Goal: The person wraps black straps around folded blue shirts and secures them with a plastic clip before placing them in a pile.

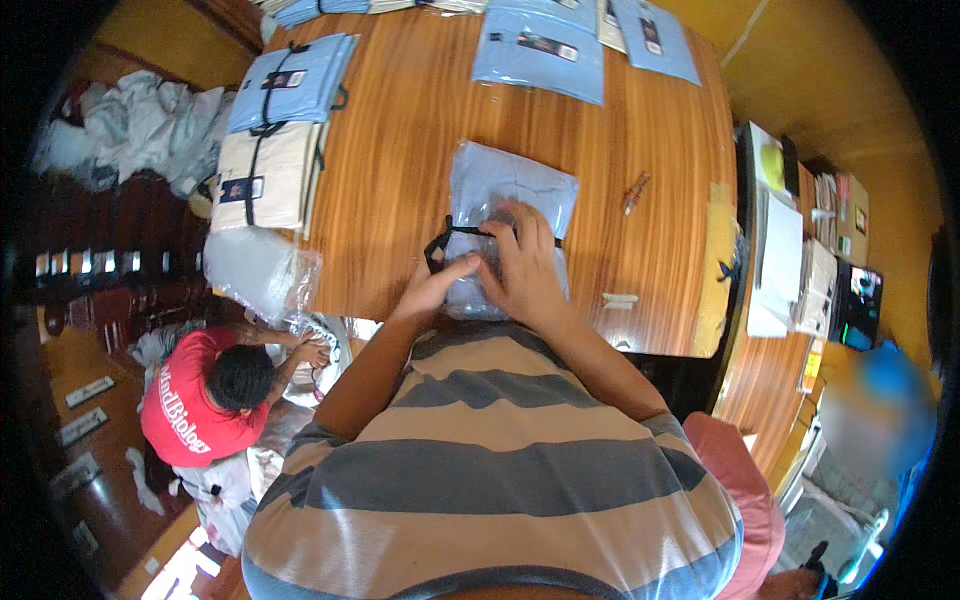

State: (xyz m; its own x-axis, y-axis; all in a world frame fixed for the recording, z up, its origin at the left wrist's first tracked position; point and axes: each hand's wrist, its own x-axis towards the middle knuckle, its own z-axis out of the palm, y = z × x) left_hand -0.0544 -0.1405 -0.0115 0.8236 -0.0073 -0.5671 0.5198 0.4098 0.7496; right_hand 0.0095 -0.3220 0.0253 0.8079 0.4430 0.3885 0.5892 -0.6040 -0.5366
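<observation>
A pale blue folded cloth in a clear plastic bag lies in front of me at the near edge of the wooden table, a black strap running across it. At the bag's left edge my left hand is closed, its thumb over the top and its other fingers mostly hidden; a loop of the strap stands up beside it. My right hand rests over the middle of the bag with bent fingers, its index fingertip at the strap. What lies under its palm is hidden.
Strapped stacks of blue packets and cream packets stand at the table's left, above clear plastic bags. More blue packets lie at the far side. A small reddish tool lies at right. A person in red works at lower left.
</observation>
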